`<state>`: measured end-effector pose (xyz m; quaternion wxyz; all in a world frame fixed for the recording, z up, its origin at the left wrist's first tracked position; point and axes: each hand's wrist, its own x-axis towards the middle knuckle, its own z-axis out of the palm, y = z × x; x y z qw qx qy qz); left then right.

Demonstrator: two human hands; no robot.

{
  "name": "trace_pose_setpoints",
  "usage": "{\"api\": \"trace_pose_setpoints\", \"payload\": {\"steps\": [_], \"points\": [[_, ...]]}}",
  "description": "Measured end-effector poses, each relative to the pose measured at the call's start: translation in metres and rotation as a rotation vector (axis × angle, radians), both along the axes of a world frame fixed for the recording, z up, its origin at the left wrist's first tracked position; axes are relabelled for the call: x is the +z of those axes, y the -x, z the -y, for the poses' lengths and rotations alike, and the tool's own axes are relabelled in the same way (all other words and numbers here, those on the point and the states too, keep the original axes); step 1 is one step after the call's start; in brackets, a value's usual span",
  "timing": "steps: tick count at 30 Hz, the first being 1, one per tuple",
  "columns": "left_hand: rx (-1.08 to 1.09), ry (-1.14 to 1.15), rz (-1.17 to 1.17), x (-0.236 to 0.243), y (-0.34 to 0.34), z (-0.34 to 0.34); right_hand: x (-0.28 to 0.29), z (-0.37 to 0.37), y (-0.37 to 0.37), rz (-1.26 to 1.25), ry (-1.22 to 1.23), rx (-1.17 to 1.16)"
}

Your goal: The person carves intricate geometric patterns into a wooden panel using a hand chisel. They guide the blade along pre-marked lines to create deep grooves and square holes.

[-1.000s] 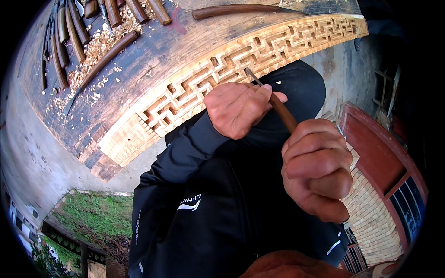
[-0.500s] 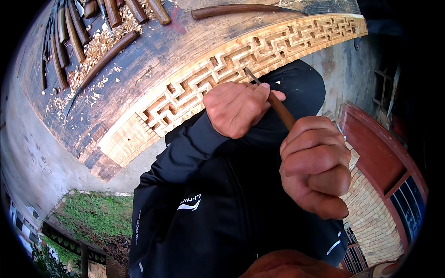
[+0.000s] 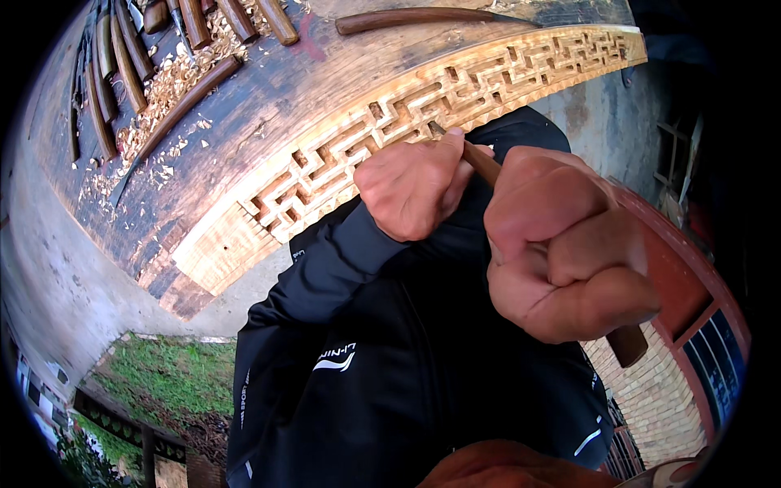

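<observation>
My right hand (image 3: 569, 244) is wrapped round the wooden handle of a carving chisel (image 3: 483, 165), and the handle's butt sticks out below the fist. My left hand (image 3: 407, 189) is closed round the chisel near its blade, with the thumb along the shaft. The blade tip meets the near edge of a long pale wooden board (image 3: 218, 250), cut with a maze-like pattern of grooves and pits. Most of the blade is hidden by my left fingers. The board lies along the near edge of a worn workbench (image 3: 268, 114).
Several wooden-handled chisels (image 3: 126, 61) lie at the bench's far left among wood shavings (image 3: 175, 85). One chisel (image 3: 187, 102) rests apart, nearer the board, and another (image 3: 415, 18) lies behind it. Grass (image 3: 167, 374) shows at lower left, a brick surface (image 3: 651, 390) at lower right.
My right hand has turned over and risen slightly to the right, so the handle's butt now shows below it. The left hand has barely shifted, and the blade tip stays at the board.
</observation>
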<state>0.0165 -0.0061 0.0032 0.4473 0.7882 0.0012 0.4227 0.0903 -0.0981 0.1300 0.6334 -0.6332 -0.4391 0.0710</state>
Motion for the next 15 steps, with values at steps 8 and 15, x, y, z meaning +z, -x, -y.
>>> {"api": "trace_pose_setpoints", "payload": {"steps": [8, 15], "points": [[-0.050, -0.040, 0.055, -0.005, 0.005, 0.005, -0.010, 0.021, 0.016, 0.021, -0.076, 0.013], [-0.119, -0.007, 0.109, -0.004, 0.001, 0.002, -0.008, 0.029, 0.023, 0.058, -0.141, -0.031]]}}
